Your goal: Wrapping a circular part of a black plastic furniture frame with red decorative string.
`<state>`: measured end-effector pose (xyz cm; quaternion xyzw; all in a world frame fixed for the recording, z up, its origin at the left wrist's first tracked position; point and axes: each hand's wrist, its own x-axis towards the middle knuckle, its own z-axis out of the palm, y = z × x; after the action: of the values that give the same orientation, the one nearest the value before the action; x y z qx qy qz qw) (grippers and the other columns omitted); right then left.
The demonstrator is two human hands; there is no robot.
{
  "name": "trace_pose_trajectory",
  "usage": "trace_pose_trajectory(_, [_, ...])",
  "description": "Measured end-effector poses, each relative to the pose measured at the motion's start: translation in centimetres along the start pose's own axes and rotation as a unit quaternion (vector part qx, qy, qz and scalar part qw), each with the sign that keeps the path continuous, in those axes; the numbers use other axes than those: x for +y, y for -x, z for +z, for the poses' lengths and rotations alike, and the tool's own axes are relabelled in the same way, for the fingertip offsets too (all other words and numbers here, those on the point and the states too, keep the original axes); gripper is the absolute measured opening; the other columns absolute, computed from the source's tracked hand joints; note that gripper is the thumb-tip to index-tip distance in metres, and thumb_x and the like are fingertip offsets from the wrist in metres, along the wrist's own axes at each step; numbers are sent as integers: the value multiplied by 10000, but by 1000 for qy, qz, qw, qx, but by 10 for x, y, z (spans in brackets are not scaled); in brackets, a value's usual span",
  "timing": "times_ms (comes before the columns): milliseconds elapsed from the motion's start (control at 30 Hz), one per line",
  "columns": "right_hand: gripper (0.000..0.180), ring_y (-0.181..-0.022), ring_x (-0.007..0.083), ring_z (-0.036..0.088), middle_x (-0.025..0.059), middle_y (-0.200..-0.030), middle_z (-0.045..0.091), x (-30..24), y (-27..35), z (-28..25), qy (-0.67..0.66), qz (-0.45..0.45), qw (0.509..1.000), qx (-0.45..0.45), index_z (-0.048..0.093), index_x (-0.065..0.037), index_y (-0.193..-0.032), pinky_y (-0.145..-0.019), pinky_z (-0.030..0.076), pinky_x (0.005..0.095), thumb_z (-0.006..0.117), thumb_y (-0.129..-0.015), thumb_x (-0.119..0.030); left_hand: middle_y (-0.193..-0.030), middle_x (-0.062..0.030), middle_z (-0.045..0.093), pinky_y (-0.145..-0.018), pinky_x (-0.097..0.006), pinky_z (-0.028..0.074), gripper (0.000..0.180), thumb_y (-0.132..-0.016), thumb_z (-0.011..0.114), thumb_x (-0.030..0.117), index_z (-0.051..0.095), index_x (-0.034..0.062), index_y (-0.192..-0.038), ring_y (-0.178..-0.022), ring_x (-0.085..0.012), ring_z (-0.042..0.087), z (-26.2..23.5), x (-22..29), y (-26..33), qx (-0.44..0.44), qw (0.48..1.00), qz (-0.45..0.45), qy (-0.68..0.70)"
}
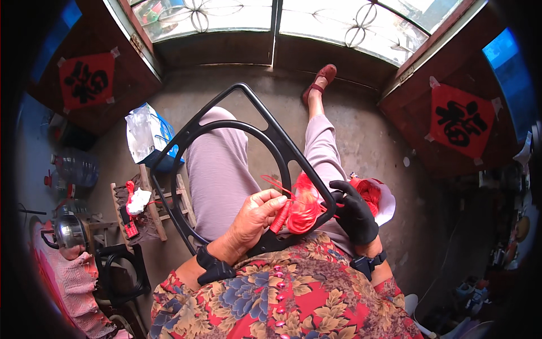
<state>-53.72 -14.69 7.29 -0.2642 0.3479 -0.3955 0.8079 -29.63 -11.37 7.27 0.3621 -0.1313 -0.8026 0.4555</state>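
A black plastic frame [289, 148], with a ring inside a squared outline, rests tilted across my lap. Bare and closed, my left hand [261, 213] pinches red cord at the near side of the ring, where tight coils of red cord [280, 218] are wrapped round it. Beside those coils hangs a loose bundle of glossy red cord [303, 212], inside the frame's right corner. My right hand [357, 214], in a black glove, is just outside that corner with bent fingers. A red strand runs to its fingers, which seem closed on it; their tips are partly hidden.
More red cord [368, 195] lies in a pale wrapper beyond my right hand. At left, a small wooden stool [152, 203] holds red and white items near a blue-and-white box [148, 135]. Another black frame [121, 274] stands by a metal kettle [70, 231]. Doors stand ahead.
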Motion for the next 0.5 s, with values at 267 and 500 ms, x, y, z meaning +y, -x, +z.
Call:
trace_pose_trajectory(267, [317, -773, 92, 552, 27, -860, 572, 30, -26, 3, -35, 202, 965, -163, 502, 3, -1152, -732, 460, 225, 471, -905, -193, -772, -109, 629, -569, -275, 529, 132, -896, 544, 150, 520, 46, -975, -646, -165, 631, 6, -2, -2, -21, 998, -55, -6])
trace_pose_trajectory(500, [396, -654, 183, 569, 99, -948, 567, -12, -22, -75, 750, -147, 642, -64, 553, -57, -1091, -639, 512, 285, 553, -711, 54, -791, -105, 625, -556, -272, 533, 91, -891, 544, 139, 530, 58, -931, -628, -178, 632, 2, 1, 1, -2, 999, -41, 26])
